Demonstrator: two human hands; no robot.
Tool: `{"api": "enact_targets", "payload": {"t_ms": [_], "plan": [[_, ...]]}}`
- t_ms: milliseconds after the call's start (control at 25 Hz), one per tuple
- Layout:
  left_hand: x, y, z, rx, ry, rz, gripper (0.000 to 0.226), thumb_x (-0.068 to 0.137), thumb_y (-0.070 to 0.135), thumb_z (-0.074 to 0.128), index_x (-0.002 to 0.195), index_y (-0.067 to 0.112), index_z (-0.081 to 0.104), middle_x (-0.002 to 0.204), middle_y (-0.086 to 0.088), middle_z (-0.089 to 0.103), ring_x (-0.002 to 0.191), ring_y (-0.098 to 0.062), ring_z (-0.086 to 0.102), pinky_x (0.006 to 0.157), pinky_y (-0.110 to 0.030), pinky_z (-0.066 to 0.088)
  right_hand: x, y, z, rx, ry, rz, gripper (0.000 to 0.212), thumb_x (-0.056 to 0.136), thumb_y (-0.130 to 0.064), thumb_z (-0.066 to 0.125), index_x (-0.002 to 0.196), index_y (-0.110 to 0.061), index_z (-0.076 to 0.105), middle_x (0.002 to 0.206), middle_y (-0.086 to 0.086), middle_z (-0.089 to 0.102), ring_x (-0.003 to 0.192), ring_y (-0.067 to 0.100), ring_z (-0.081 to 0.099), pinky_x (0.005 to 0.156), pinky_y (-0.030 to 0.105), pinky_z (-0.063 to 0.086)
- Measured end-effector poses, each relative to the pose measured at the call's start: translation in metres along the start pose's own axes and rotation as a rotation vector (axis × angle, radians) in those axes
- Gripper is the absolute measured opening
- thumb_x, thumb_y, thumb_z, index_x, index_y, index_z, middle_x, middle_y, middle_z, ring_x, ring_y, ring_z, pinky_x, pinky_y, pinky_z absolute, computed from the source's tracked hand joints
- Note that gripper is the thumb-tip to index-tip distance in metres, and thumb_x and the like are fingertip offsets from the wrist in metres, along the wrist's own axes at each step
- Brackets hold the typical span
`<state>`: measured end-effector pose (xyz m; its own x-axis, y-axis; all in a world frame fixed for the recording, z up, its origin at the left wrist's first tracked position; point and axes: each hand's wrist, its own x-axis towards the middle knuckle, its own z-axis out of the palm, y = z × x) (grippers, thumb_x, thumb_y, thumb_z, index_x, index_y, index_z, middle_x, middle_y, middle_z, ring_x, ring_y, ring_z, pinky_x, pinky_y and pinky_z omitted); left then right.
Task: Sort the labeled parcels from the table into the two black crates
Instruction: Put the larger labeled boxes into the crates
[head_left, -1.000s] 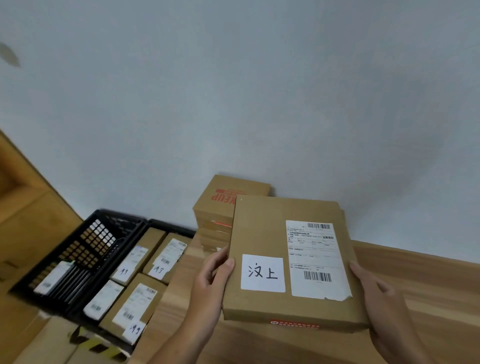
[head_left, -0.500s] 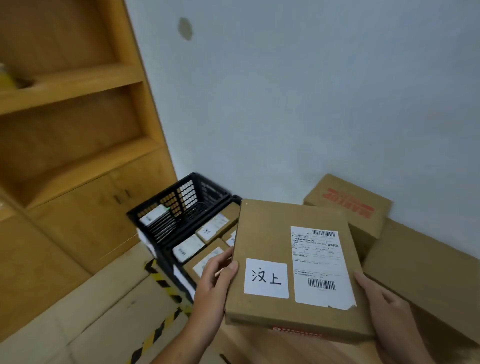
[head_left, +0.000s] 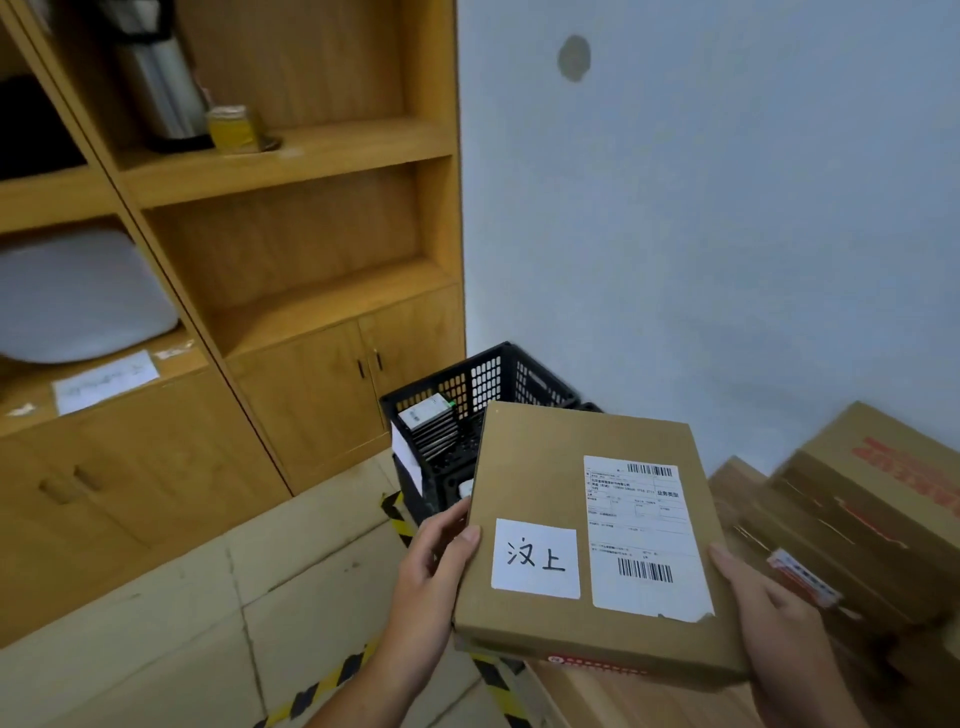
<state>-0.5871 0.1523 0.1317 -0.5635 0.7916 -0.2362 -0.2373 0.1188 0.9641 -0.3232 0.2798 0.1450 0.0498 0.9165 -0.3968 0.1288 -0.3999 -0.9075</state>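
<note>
Parcel: flat brown cardboard parcel (head_left: 530, 467), held in the air with its top face toward the camera. It fills the 5 o'clock part of the view.
Labels: white square sticker with two handwritten characters (head_left: 535, 558) at the 7 o'clock corner of the top face. Printed white shipping label with barcodes (head_left: 636, 535) just beside it at 3 o'clock, one lower corner torn.
Left grip: left hand (head_left: 431, 561) clamps the parcel's 9 o'clock edge, thumb on top, fingers underneath.
Right grip: right hand (head_left: 769, 618) clamps the 4 o'clock edge, thumb along the side, fingers hidden below.
Crate: black plastic lattice crate (head_left: 467, 384) on the floor at the parcel's 11 o'clock, its near side hidden behind the parcel. A white-labelled packet and slim dark items stand inside, and a white sheet hangs on its outer wall.
Second crate: only a sliver of black rim shows at the parcel's 12 o'clock, can't tell more.
Table: light wood table (head_left: 623, 701), edge visible under the parcel at 6 o'clock.
Stack: brown cardboard boxes with red print (head_left: 857, 519) at 3 o'clock, blurred.
Floor: beige tiled floor (head_left: 156, 623) with yellow-black striped tape, 7 o'clock.
Shelf: wooden shelf unit with cupboard doors (head_left: 291, 291), 9 to 11 o'clock, with a steel flask and a yellow jar on its upper board.
</note>
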Motion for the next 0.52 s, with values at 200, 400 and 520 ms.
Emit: {"api": "enact_targets", "payload": {"t_ms": [200,400,520], "plan": [[0.022,0.005,-0.034,-0.024,0.051,-0.011,0.025,0.082,0.056,0.068,0.105,0.066,0.069,0.109,0.033,0.070,0.094,0.006,0.070,0.065,-0.013,0.056,0.007,-0.012,0.047,-0.005,-0.101,-0.013,0.021,0.088,-0.044,0.072,0.069,-0.043,0.080,0.066,-0.019,0.074,0.072,0.016,0.072,0.053,0.027,0.051],[0.062,0.010,-0.043,-0.018,0.111,-0.032,0.035,0.073,0.064,0.069,0.108,0.065,0.068,0.110,0.033,0.070,0.097,0.004,0.071,0.067,-0.014,0.057,0.053,-0.019,0.083,-0.022,-0.134,0.002,0.017,0.085,-0.046,0.076,0.078,-0.032,0.083,0.073,-0.008,0.078,0.080,0.028,0.073,0.058,0.032,0.051],[0.088,0.017,-0.040,0.006,0.164,-0.032,0.029,0.074,0.065,0.068,0.103,0.069,0.067,0.106,0.040,0.067,0.093,0.010,0.068,0.063,-0.009,0.054,0.085,-0.022,0.104,-0.069,-0.163,0.013,0.032,0.083,-0.058,0.073,0.092,-0.028,0.082,0.081,-0.002,0.079,0.083,0.029,0.073,0.064,0.034,0.054]]}}
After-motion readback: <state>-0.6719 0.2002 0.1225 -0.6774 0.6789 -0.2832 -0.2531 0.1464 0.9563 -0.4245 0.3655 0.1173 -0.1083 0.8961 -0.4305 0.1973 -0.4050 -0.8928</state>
